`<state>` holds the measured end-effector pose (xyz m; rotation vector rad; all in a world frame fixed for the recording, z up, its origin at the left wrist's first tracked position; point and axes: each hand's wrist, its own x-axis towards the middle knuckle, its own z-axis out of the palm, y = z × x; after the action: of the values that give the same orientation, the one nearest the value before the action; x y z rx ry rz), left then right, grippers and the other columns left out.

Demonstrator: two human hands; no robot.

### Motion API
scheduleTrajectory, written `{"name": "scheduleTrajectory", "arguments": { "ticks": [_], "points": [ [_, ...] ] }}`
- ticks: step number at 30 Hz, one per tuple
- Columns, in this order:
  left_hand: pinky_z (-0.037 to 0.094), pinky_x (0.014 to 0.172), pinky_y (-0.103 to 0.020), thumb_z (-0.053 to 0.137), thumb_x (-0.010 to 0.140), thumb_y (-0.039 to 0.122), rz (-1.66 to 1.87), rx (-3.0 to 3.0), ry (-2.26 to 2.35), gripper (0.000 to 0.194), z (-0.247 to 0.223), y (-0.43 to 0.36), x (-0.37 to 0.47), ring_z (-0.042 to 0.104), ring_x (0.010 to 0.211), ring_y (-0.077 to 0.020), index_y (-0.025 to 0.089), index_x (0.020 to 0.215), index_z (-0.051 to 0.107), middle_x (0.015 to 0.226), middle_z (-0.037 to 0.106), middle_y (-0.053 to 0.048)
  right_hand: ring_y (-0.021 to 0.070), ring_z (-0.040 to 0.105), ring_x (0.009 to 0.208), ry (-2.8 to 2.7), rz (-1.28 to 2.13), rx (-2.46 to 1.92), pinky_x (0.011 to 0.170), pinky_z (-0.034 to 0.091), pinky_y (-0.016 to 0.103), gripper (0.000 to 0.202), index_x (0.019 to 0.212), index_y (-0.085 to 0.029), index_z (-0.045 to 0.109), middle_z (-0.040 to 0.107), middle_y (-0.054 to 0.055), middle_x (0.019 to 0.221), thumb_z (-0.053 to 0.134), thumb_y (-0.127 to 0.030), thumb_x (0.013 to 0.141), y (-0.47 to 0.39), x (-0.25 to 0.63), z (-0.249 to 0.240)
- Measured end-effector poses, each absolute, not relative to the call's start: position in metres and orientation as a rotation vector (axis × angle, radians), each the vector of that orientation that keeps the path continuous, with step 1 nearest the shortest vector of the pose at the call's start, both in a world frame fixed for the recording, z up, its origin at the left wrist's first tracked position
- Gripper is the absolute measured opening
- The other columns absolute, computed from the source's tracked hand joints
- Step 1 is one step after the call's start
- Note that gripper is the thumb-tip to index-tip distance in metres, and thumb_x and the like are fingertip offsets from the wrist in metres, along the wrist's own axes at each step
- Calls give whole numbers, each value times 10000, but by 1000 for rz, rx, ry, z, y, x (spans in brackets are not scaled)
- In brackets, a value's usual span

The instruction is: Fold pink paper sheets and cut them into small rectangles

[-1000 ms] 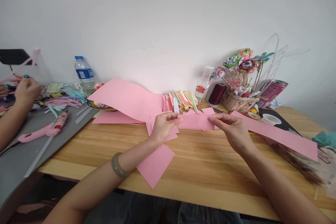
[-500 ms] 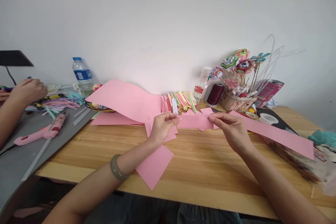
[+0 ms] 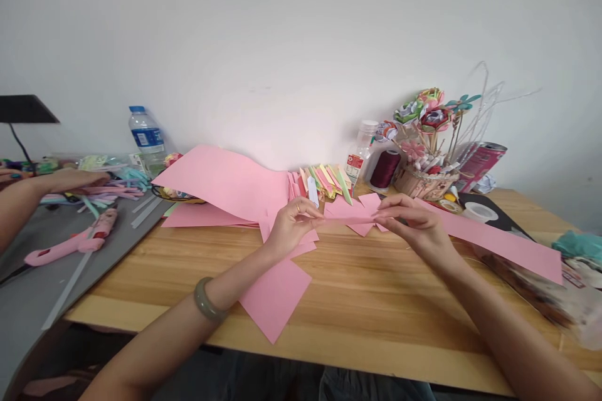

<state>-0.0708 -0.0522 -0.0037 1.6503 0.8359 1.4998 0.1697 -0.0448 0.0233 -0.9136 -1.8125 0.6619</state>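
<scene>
Though pinched (both hands (image 3: 291,225)), strip (image 3: 350,219) nr scraps (image 3: 364,205)

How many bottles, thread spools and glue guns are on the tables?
Bottles: 2, a capped water bottle and a clear bottle
Thread spools: 1, maroon thread spool
Glue guns: 1, pink glue gun
Total: 4

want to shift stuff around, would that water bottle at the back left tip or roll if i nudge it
The water bottle stands upright, tall and narrow, so a nudge near its cap would probably tip it. It looks like thin clear plastic, likely light. Being round, it would probably roll once down, toward the pink paper sheets beside it.
</scene>
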Motion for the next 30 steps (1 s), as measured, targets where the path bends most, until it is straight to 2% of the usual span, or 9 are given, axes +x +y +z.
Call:
{"name": "scheduleTrajectory", "arguments": {
  "ticks": [3,8,12,18,22,24,27,30],
  "points": [
    [421,733,-284,655,733,161,1342,2033,813,62,-8,-50,-77,521,775,-154,182,675,644,750,613,-26,165,559,785,-2187,377,-838,673,458,299,131,812,-262,708,607,45,840,582,-294,796,-48,185,19],
    [417,719,-245,557,798,112,920,2462,740,170,-23,-49,-76,510,849,-156,199,697,662,777,657,-16,181,548,865,-2659,49,-648,729,453,331,229,918,-215,660,646,72,888,436,-190,878,-56,199,0],
    [409,705,-220,513,825,102,699,2623,755,208,-29,-47,-72,519,835,-141,200,718,662,791,667,2,188,534,924,-2793,-34,-538,770,453,341,218,960,-181,631,647,77,934,429,-157,879,-55,198,-9],
    [399,684,-208,439,857,77,566,2810,654,255,-24,-45,-75,525,825,-137,186,749,643,801,668,-2,203,536,967,-2874,-101,-492,795,468,361,250,987,-159,629,645,93,995,402,-141,882,-57,200,-9],
    [405,714,-218,444,808,47,475,2869,599,227,-17,-48,-80,532,863,-145,172,788,633,844,662,-19,215,533,1009,-2825,-63,-598,847,460,381,277,1088,-142,596,640,102,1027,432,-156,865,-67,202,-11],
    [404,716,-228,469,778,62,439,2921,590,189,-14,-51,-80,533,859,-154,164,800,627,833,650,-30,203,549,977,-2778,11,-692,832,465,371,265,1073,-163,604,640,94,1002,426,-180,877,-70,199,-12],
    [390,659,-243,432,838,117,412,3090,590,199,-14,-52,-75,526,802,-159,155,833,627,776,619,-45,183,571,854,-2675,58,-826,746,475,343,230,933,-172,636,633,84,886,413,-215,896,-72,191,-15],
    [342,578,-240,350,911,133,429,3248,576,288,-18,-51,-68,498,732,-149,199,1005,614,741,581,-30,171,556,775,-2627,34,-889,696,461,327,233,822,-166,630,608,77,808,420,-236,896,-72,184,-18]
  ]
}}
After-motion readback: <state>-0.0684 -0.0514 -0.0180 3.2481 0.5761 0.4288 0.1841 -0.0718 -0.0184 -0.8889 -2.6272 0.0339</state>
